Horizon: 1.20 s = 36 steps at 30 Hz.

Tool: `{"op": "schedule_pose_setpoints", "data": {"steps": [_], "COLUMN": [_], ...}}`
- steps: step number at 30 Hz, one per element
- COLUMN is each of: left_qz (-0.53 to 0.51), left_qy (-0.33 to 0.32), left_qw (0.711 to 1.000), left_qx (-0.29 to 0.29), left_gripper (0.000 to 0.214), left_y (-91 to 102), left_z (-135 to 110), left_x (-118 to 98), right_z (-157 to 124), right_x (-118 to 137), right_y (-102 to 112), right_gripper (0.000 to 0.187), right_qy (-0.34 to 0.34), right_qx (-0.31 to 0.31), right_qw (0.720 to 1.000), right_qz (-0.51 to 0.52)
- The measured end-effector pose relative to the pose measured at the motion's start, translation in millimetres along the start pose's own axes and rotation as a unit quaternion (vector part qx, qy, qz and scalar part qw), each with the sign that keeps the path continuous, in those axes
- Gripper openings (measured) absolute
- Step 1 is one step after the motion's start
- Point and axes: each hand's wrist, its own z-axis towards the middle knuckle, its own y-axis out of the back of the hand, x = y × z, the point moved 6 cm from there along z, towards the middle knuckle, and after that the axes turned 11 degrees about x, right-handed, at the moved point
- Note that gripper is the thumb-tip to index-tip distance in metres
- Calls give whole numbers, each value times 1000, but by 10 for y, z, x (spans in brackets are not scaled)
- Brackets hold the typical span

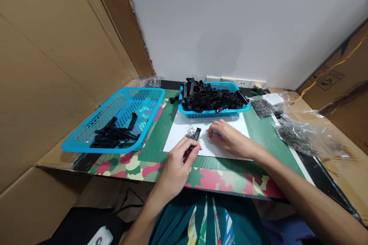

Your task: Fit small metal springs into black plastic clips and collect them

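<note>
On the desk (323, 172), one wide blue basket (99, 150) stands at the left edge and one heaped blue basket (212, 114) at the back; one white sheet (176, 136) lies between. Two clear bags (296, 138) lie toward the right edge. The right hand (228, 136) has curled fingers; whether they hold anything, I cannot tell. The left hand (180, 157) pinches one black part (197, 134) over the sheet, beside tiny metal pieces (189, 131).

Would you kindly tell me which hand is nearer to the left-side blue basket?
Left: the left hand, holding a black plastic piece, is right of the blue basket and nearer the person. The right hand is farther right, over the white sheet.
</note>
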Motion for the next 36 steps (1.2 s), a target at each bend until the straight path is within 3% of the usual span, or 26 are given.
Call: {"op": "schedule_pose_setpoints", "data": {"steps": [8, 11, 25, 30, 36], "left_qz": [-9, -21, 23, 20, -13], "left_qy": [2, 8, -14, -20, -11], "left_qw": [1000, 1000, 999, 1000, 999], "left_qx": [-16, -4, 37, 7, -52], "left_gripper": [22, 21, 22, 25, 22], "left_y": [1, -26, -61, -34, 41], "left_z": [-6, -11, -60, -45, -39], "left_x": [-11, -3, -105, -87, -20], "right_z": [-65, -73, -73, -78, -69], "right_x": [233, 257, 281, 272, 291], "right_y": [26, -29, -55, -67, -41], "right_gripper": [3, 13, 14, 15, 14], "right_qy": [111, 114, 107, 112, 98], "right_qx": [-13, -1, 8, 3, -38], "right_qw": [963, 954, 960, 958, 974], "right_qz": [244, 277, 258, 265, 202]}}
